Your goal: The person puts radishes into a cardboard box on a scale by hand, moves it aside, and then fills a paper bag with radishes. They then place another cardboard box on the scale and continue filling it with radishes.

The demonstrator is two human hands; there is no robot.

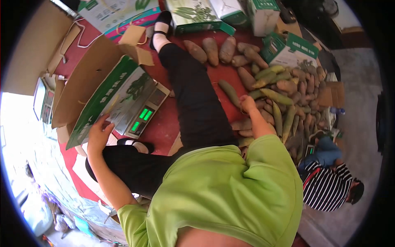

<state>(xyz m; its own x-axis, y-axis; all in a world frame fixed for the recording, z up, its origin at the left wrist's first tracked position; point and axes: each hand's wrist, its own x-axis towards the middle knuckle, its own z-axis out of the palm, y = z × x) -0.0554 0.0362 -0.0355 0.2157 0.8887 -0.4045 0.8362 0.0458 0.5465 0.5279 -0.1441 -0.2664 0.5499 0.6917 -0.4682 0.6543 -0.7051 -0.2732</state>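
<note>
My left hand (99, 132) lies against the printed side of an open green-and-white carton (126, 88), its fingers loosely bent and apart. This carton sits tilted on a digital scale (140, 123) with lit green digits. On the other side, my right hand (247, 103) has its fingers closed at the lower end of a long green cucumber-like vegetable (229, 93). Next to that hand is a heap of brownish tubers (302, 86) mixed with yellow-green elongated vegetables (276, 96). My right fingertips are partly hidden.
Several tubers (210, 51) lie in a row beyond my outstretched leg (193, 99). Printed cartons (193, 14) stand at the far side, and another green box (290, 49) borders the heap. A second scale (43, 99) is at left. A person in a striped shirt (327, 187) crouches at right.
</note>
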